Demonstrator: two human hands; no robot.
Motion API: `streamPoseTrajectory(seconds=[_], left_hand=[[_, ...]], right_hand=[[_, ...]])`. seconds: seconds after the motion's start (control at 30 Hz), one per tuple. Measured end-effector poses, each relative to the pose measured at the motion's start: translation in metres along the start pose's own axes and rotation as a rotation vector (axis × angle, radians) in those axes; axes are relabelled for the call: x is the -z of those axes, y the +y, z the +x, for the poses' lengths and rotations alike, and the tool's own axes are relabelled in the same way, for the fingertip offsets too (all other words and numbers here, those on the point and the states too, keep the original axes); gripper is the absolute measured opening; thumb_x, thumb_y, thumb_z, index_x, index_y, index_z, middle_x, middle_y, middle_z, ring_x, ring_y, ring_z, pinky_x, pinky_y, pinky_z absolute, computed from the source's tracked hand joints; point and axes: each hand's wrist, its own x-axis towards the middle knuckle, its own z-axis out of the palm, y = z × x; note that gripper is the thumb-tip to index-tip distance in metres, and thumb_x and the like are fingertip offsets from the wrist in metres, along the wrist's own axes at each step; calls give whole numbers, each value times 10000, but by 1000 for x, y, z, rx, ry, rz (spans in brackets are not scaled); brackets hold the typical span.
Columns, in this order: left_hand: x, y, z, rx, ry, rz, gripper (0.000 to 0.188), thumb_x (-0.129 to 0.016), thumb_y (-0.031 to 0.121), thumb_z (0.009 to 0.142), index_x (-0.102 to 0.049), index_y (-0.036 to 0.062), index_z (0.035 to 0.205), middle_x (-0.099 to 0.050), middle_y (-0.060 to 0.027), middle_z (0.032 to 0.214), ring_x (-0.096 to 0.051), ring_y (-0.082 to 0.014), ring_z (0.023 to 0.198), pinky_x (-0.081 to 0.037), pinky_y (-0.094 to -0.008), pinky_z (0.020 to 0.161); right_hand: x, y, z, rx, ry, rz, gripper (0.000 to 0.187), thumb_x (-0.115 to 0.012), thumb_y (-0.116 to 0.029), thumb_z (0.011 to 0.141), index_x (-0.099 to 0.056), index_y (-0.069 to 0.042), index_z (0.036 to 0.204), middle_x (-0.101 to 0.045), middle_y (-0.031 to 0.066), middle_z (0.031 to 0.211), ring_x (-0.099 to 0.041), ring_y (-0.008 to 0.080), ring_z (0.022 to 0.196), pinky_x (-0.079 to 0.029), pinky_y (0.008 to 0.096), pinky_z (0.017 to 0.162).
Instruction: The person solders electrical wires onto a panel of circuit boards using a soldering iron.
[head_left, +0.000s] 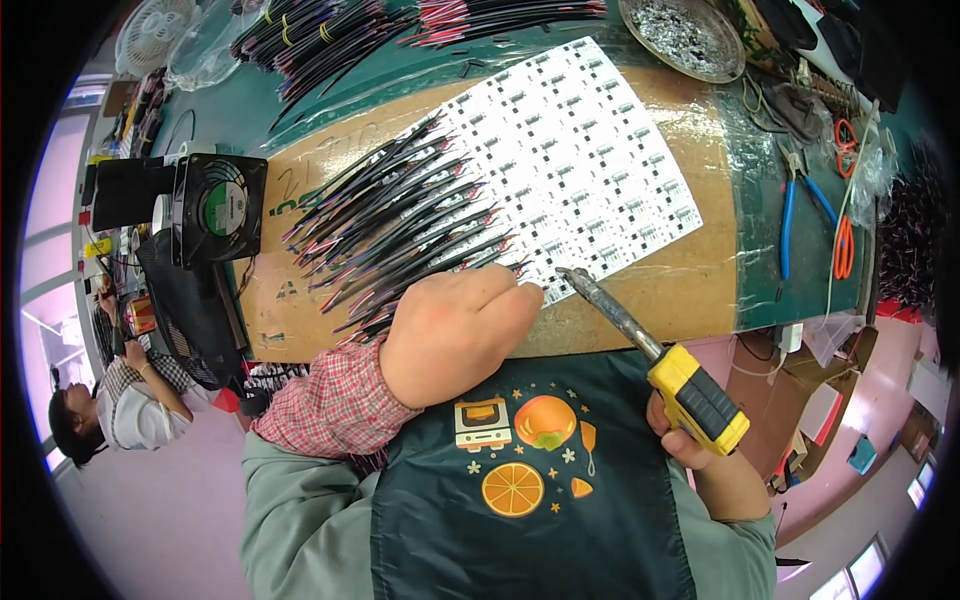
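My right hand [680, 432] grips a soldering iron [700, 400] by its yellow and black handle. Its dark metal tip reaches the lower edge of a white circuit board panel [590, 150] with many small black parts. Beside that tip, my left hand [455, 325] is closed with the back of the hand up; its fingertips and whatever they pinch are hidden. Black-sheathed wires [400, 215] with red and blue ends lie in rows over the panel's left part, their right ends at the board's pads. Some of them run under my left hand.
A black fan [222, 210] stands at the left. Wire bundles [330, 40] lie at the back, near a round metal dish [685, 38] of silvery scraps. Blue-handled pliers [790, 215] and orange-handled scissors [843, 245] lie right. Another person [130, 400] sits at far left.
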Motion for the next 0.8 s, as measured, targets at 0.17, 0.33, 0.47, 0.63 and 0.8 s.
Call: streamPoseTrajectory(seconds=[0.17,0.33,0.47,0.63,0.8], left_hand=[[-8,-2,0,39,14,37,129,-722,63,761,-650,69,868,-563,-61,712,-599,-242,621,-483,-338,530],[-9,2,1,82,51,16,101,-725,69,761,-657,69,836,-565,-62,710,-600,-241,620,-483,-338,530],[-8,2,1,84,41,21,101,-725,70,761,-655,68,833,-563,-63,708,-599,-241,618,-483,-339,529],[-7,3,3,92,32,32,89,-720,71,763,-652,66,821,-558,-64,700,-595,-243,611,-481,-341,526],[-7,4,3,102,30,30,80,-714,75,765,-652,68,815,-557,-64,695,-597,-245,611,-482,-343,528]], right_hand=[[1,-2,3,-17,-42,-9,278,-677,-326,805,-534,-131,667,-551,38,672,-567,264,611,-453,349,543],[1,0,0,-45,-52,-86,269,-673,-330,791,-536,-141,658,-556,42,687,-582,275,638,-463,362,553],[0,-1,1,-60,-56,-69,239,-684,-304,777,-545,-139,675,-565,40,700,-584,274,645,-466,362,565],[-2,-2,0,-97,-24,-39,213,-698,-261,768,-551,-131,686,-570,41,711,-576,267,646,-465,355,577],[-2,-3,0,-120,-27,-40,222,-695,-266,776,-545,-128,687,-559,42,696,-566,266,636,-460,350,579]])
